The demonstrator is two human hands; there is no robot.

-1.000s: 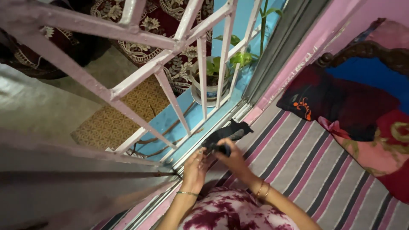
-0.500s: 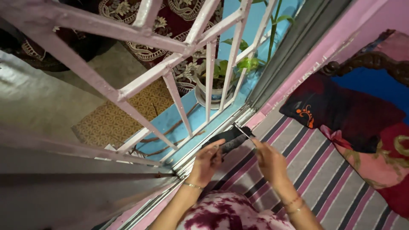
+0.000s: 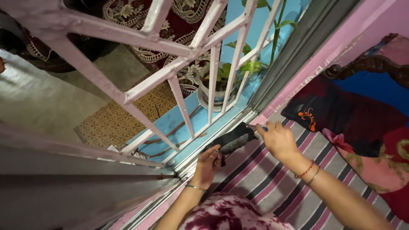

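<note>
Both hands stretch a dark cloth [image 3: 232, 140] along the window track [image 3: 194, 155]
Left hand [image 3: 208, 164] pinches one end, right hand [image 3: 277, 138] grips the other, keeping it taut against the rail

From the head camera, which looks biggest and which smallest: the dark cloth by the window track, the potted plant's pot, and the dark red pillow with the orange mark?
1. Dark red pillow with the orange mark, clearly largest.
2. Pale round plant pot and dark grey cloth held between left hand and right hand look alike; the pot sits farther off, so no ranking.
</note>
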